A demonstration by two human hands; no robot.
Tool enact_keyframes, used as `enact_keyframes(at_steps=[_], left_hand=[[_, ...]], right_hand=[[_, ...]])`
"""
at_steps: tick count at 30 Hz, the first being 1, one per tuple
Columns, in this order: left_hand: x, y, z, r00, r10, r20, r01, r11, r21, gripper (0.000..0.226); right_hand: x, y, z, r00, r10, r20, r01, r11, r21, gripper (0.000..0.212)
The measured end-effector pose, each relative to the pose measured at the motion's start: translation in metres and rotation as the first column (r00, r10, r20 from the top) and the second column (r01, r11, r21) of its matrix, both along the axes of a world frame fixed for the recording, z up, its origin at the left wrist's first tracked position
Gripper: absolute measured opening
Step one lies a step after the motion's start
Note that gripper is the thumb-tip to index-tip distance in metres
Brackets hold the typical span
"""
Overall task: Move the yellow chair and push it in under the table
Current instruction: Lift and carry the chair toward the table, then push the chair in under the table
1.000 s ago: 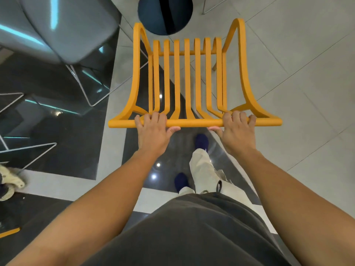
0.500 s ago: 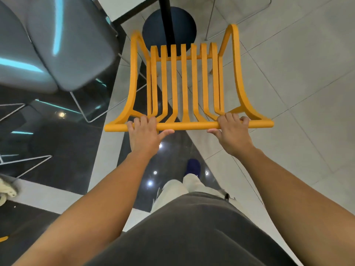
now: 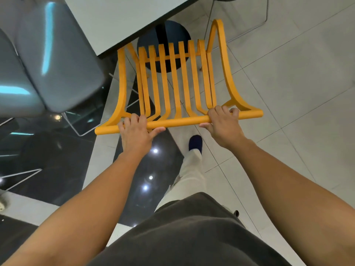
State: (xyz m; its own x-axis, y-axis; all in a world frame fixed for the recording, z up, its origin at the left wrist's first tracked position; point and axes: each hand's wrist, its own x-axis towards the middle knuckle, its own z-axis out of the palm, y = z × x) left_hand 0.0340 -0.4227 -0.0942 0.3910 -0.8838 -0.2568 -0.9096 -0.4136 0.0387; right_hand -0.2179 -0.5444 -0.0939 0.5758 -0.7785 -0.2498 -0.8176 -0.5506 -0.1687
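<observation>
Both hands' grip on yellow chair [image 3: 172, 83] top rail.

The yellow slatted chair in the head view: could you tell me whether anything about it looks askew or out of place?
The yellow slatted chair sits skewed to the white table edge: its front left corner is at that edge while the right side stands clear. Left hand and right hand grip its top rail.

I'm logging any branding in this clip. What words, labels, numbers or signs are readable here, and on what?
None: no readable text anywhere in the head view.
Yellow chair: plain slats and rail, no label.
Table: bare pale top, no markings.
Grey chair: only light reflections.
Shoe: no visible logo.
</observation>
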Motion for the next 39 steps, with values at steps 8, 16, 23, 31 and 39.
enact_keyframes(at_steps=[8, 16, 23, 31, 39], left_hand=[[0.016, -0.079, -0.004, 0.999, 0.051, -0.01, -0.052, 0.998, -0.047, 0.081], [0.023, -0.128, 0.0, 0.992, 0.12, -0.028, -0.121, 0.991, -0.05, 0.08], [0.039, -0.158, -0.001, 0.99, 0.14, -0.026, -0.14, 0.99, -0.011, 0.081], [0.028, -0.159, -0.005, 0.983, 0.181, 0.013, -0.181, 0.983, -0.025, 0.082], [-0.01, -0.179, -0.002, 0.971, 0.239, 0.024, -0.239, 0.971, 0.003, 0.091]], right_hand=[[0.021, -0.095, -0.001, 0.999, 0.038, -0.003, -0.037, 0.998, 0.058, 0.054], [0.039, -0.162, -0.003, 0.995, 0.094, 0.035, -0.097, 0.991, 0.09, 0.054], [0.055, -0.195, -0.003, 0.99, 0.133, 0.046, -0.135, 0.99, 0.043, 0.049], [0.05, -0.194, -0.006, 0.989, 0.144, 0.026, -0.144, 0.989, 0.03, 0.053], [0.021, -0.227, -0.003, 0.979, 0.202, 0.021, -0.202, 0.978, 0.056, 0.053]])
